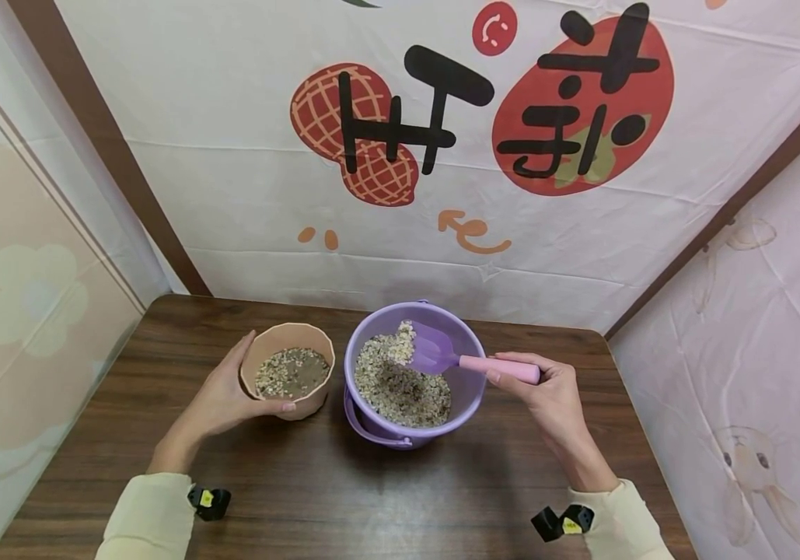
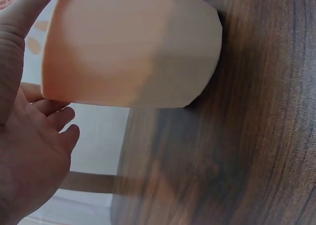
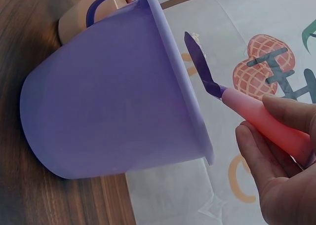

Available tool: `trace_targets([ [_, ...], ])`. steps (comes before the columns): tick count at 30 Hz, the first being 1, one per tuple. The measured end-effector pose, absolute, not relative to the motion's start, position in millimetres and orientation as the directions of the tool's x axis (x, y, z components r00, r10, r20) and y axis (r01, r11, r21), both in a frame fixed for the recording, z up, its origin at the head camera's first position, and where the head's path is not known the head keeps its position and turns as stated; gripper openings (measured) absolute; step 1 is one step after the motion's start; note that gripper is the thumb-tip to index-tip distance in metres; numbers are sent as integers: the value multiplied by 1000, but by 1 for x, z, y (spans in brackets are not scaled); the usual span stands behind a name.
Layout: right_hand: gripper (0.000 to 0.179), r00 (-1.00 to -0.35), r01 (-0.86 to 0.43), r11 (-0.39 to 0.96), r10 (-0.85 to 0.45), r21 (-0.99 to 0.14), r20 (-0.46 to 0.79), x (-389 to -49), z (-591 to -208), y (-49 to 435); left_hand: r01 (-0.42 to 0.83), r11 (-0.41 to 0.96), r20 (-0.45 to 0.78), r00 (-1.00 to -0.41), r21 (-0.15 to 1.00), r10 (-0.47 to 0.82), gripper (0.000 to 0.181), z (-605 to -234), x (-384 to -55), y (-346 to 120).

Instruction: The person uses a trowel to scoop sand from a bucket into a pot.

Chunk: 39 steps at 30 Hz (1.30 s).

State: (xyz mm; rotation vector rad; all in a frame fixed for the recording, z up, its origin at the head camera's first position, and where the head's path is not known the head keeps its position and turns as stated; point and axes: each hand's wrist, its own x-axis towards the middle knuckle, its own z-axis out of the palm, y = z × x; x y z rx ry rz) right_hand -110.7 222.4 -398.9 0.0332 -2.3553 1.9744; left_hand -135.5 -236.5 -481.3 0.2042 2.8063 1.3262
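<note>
My right hand (image 1: 552, 395) pinches the pink handle of a small shovel (image 1: 433, 350) with a purple blade, held over a purple bucket (image 1: 473, 393). Pale grit (image 1: 402, 342) lies on the blade tip. More speckled, grit-like mix (image 1: 406, 393) covers the bottom of the bucket. To the left, my left hand (image 1: 221, 400) holds a faceted peach flowerpot (image 1: 295, 334), thumb at the near side and fingers round the far left. Inside the pot, pale grains partly cover a brownish surface. In the left wrist view the pot wall (image 2: 128, 47) hides its contents.
Everything stands on a dark wood-grain table (image 1: 400, 513). The bucket's handle (image 1: 365, 435) hangs down on its near left side, close to the pot. Behind the table hangs a printed white cloth (image 1: 246, 194), and more cloth walls flank both sides.
</note>
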Motion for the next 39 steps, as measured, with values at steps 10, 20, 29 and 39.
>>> trace_targets([
  [10,39,-996,-92,184,-14,-979,91,-116,-391,213,92,617,23,-993,782,119,139,-487,-136,-236],
  [20,32,-990,-134,177,-72,-975,123,-129,-381,183,81,615,15,-994,784,111,138,-489,-137,-237],
  [29,27,-972,-198,170,-162,-965,171,-144,-374,149,70,604,6,-994,794,107,137,-492,-137,-238],
  [39,23,-968,-184,194,-207,-964,143,-160,-370,115,73,595,4,-993,800,116,137,-492,-137,-239],
])
